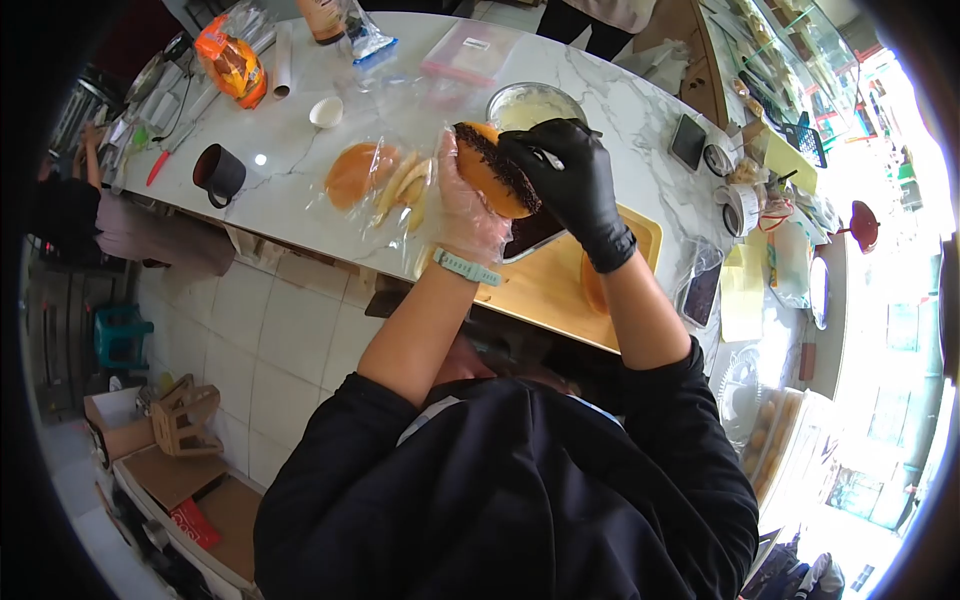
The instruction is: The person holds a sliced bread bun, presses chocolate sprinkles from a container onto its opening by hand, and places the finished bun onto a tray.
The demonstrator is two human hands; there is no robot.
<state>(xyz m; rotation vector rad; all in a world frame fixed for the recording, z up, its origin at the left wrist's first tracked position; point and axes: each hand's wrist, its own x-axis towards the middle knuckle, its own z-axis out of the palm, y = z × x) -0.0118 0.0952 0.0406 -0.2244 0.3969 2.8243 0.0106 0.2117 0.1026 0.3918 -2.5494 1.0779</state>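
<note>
My left hand (468,215), in a clear plastic glove, is closed around a bread bun (488,180). Dark chocolate sprinkles (475,142) run along the bun's upper edge. Over that edge, my right hand (568,165), in a black glove, has its fingers pinched together at the sprinkles; whatever is between the fingertips is hidden. Below the bun, a dark-filled tray (530,232) shows partly, resting by a wooden tray (520,290). Another bun (595,282) lies on the wooden tray, half covered by my right forearm.
Left of my hands, a bun in plastic (352,175) lies near pale strips (405,190). A bowl of cream (535,100) stands behind. On the marble table are a dark mug (219,174), a white cup (326,113), and a phone (688,141). Another person (150,230) stands at far left.
</note>
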